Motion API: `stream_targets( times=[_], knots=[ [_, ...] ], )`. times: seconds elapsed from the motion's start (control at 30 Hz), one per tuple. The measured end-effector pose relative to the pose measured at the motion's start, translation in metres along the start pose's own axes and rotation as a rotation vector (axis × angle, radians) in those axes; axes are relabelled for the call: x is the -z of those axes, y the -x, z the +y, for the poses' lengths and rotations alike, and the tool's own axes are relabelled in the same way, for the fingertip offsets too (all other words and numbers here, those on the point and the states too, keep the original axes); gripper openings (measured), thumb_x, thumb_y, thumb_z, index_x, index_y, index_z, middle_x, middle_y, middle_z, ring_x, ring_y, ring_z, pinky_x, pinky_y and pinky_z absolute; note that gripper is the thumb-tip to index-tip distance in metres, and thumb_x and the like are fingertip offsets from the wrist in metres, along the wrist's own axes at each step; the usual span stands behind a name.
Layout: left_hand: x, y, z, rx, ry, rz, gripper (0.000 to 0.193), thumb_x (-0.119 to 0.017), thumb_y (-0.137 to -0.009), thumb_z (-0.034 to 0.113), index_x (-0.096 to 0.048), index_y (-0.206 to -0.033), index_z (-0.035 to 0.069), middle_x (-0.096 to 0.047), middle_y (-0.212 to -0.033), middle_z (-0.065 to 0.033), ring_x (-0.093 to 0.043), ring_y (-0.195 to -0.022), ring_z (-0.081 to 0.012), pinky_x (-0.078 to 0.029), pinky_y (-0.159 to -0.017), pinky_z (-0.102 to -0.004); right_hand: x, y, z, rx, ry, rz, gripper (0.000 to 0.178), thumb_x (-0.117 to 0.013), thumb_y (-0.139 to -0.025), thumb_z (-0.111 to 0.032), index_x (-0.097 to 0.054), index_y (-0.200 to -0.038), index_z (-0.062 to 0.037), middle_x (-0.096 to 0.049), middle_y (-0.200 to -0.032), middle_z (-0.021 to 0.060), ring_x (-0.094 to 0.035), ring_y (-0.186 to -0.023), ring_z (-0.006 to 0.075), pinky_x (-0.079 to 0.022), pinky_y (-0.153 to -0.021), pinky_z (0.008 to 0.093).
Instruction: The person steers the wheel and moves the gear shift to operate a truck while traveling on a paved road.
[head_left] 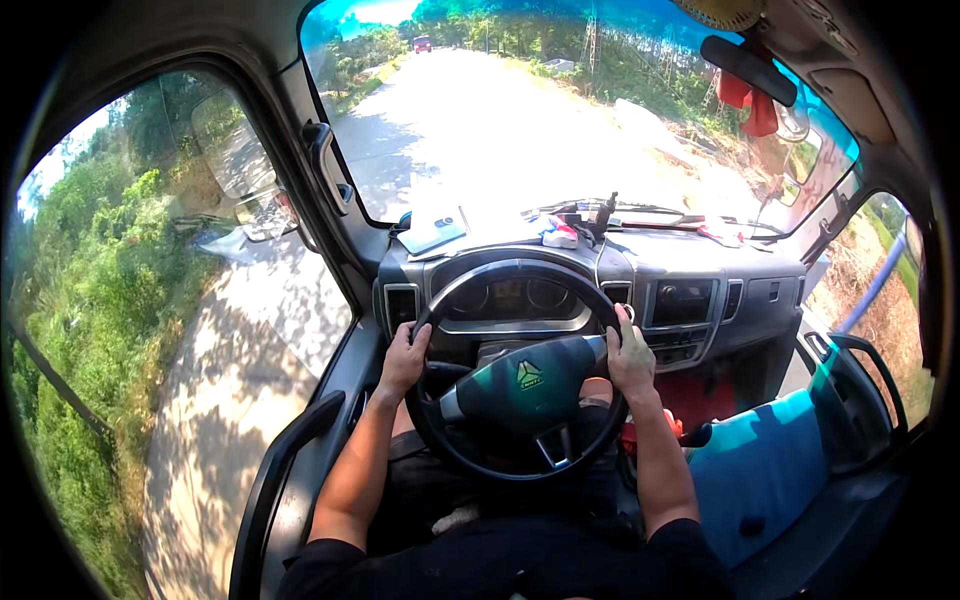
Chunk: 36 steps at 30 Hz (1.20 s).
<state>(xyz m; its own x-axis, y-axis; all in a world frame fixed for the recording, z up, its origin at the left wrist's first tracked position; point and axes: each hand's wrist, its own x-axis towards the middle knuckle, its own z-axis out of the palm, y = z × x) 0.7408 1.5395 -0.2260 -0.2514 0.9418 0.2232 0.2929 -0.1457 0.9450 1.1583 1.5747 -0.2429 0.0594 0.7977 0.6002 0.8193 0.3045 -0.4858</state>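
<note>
**A:** so what's on the dash? Any trays or bins with stuff in them?

**B:** no real bins that I can make out. The dashboard top (690,262) just has loose stuff on it: a flat light-blue pad or card (432,230) on the left, a small red-white-blue bundle (558,234) in the middle beside a dark little mount (603,212). Red tassel thing (752,100) hangs by the rear-view mirror (748,68).

**A:** anything in the way?

**B:** the steering wheel (520,372) sits over the gauge cluster (508,296), so you see the dials through the rim. Blue passenger seat (755,470) to the right, door grab handle (280,470) lower left, side mirror (232,150) out the window. Concrete road (500,130) ahead, bushes to the left.

**A:** and the hands?

**B:** both on the wheel. Left hand (404,358) is curled around the rim on its left side, right hand (630,358) clamped on the right side, fingers wrapped over. The wheel's right in front of the person's lap, forearms coming up from below.
</note>
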Motion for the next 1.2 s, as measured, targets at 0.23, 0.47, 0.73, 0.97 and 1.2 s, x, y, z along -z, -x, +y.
stream_targets(
  times=[0.23, 0.47, 0.73, 0.97, 1.2],
  knots=[
    [0.005, 0.009, 0.007, 0.046, 0.12, -0.02, 0.037, -0.061, -0.106, 0.036, -0.059, -0.124, 0.004, -0.062, -0.079, -0.001, -0.057, -0.061, -0.0092, -0.047, -0.054, -0.0265, 0.009, -0.001, -0.012, -0.033, -0.079, -0.035, 0.042, -0.052, -0.107, -0.028, -0.054, -0.148, -0.0186, -0.068, -0.121, 0.0214, -0.067, -0.105, 0.0457, -0.055, -0.088, 0.05],
    [0.013, 0.015, -0.003, 0.033, 0.015, 0.044, 0.035, -0.059, -0.107, 0.035, -0.061, -0.12, 0.003, -0.065, -0.084, -0.0017, -0.058, -0.07, -0.0086, -0.047, -0.06, -0.0258, 0.012, -0.011, -0.02, -0.05, -0.101, -0.073, 0.04, -0.05, -0.108, -0.028, -0.056, -0.147, -0.019, -0.067, -0.126, 0.0223, -0.065, -0.111, 0.0458, -0.055, -0.09, 0.0503],
    [0.015, 0.026, 0.0, 0.067, 0.024, 0.045, 0.038, -0.056, -0.109, 0.037, -0.058, -0.126, 0.003, -0.064, -0.084, -0.0039, -0.057, -0.064, -0.0094, -0.047, -0.057, -0.0256, 0.015, -0.018, -0.023, -0.025, -0.093, -0.094, 0.04, -0.05, -0.107, -0.027, -0.056, -0.146, -0.0185, -0.066, -0.128, 0.0246, -0.065, -0.112, 0.0468, -0.055, -0.09, 0.052],
    [0.017, 0.018, 0.002, 0.059, 0.026, 0.031, 0.039, -0.057, -0.109, 0.037, -0.06, -0.123, 0.001, -0.064, -0.09, -0.0027, -0.058, -0.08, -0.0092, -0.047, -0.07, -0.0256, 0.009, -0.014, -0.013, 0.034, -0.078, -0.008, 0.041, -0.054, -0.105, -0.028, -0.056, -0.146, -0.0201, -0.069, -0.116, 0.0238, -0.068, -0.099, 0.0459, -0.056, -0.081, 0.0531],
    [0.015, -0.003, 0.014, 0.042, -0.081, -0.023, 0.046, -0.06, -0.106, 0.041, -0.063, -0.123, -0.002, -0.067, -0.097, -0.0076, -0.061, -0.092, -0.0138, -0.049, -0.083, -0.0304, 0.012, 0.01, -0.012, 0.061, -0.118, 0.049, 0.043, -0.053, -0.107, -0.023, -0.052, -0.15, -0.019, -0.065, -0.101, 0.0187, -0.067, -0.086, 0.0436, -0.054, -0.072, 0.0529]
  ],
)
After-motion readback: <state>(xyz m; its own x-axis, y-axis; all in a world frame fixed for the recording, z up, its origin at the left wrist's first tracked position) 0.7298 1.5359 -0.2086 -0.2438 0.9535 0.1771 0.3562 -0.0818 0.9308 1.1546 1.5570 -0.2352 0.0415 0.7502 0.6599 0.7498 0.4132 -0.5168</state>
